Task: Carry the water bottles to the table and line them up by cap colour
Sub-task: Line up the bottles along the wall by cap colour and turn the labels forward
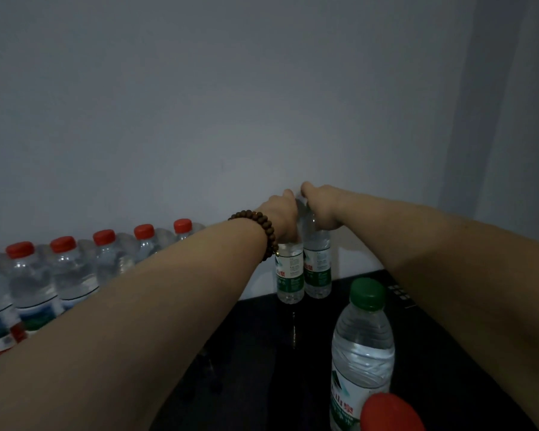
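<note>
Head view: left hand (pixel 282 213) grips the top of one green-label bottle (pixel 290 276); right hand (pixel 319 209) grips its neighbour (pixel 317 269), touching, at the table (pixel 448 353) far edge. Set both bases flat, then release. Red-capped row (pixel 103 237) stands left of the hands.

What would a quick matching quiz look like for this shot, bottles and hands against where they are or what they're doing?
Column one:
1. row of red-capped bottles
2. green-capped bottle
3. left hand
4. bead bracelet

Column two:
A. near front, standing alone
B. on left wrist
C. along the wall at left
D. grip on top of a green-label bottle by the wall

Pairs: 1-C, 2-A, 3-D, 4-B
</note>
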{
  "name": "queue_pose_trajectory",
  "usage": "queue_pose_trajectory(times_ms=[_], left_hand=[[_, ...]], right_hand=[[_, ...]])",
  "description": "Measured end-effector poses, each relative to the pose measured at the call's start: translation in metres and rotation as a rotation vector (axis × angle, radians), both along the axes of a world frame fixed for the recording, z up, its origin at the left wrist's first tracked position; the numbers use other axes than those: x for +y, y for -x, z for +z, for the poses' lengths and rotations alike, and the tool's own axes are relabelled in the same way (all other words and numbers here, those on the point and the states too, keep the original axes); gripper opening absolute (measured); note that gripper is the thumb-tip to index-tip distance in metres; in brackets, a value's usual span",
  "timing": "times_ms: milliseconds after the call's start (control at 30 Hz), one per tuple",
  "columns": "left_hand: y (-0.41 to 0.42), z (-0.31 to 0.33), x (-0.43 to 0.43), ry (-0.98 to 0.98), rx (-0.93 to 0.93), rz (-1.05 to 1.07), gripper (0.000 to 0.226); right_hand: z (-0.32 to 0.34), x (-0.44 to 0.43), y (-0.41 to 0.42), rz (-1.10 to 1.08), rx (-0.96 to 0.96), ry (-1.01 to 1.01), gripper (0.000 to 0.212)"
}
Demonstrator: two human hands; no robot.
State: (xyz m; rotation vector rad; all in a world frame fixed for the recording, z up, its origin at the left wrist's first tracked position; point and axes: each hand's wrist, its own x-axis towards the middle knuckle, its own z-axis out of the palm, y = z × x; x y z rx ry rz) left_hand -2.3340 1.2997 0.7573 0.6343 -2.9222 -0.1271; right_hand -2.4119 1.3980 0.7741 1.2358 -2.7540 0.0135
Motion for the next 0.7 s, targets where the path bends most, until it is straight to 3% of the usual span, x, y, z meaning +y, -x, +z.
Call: queue_pose_trajectory(times_ms=[167, 333, 400, 700], left_hand=[[-0.034, 0.024, 0.011, -0.012, 0.037, 0.05, 0.073], [-0.091, 0.056, 0.034, 0.059, -0.046, 0.072, 0.066], [-0.12, 0.073, 0.048, 0.087, -0.097, 0.076, 0.065], [-0.23, 0.114, 0.114, -0.004, -0.31, 0.069, 0.041]], right_hand=[[0.026, 0.026, -0.025, -0.049, 0.044, 0.037, 0.076], [0.05, 0.057, -0.072, -0.008, 0.041, -0.087, 0.031], [0.061, 0.072, -0.097, 0.0, 0.02, -0.1, 0.023], [0.105, 0.135, -0.209, 0.03, -0.034, -0.087, 0.031]])
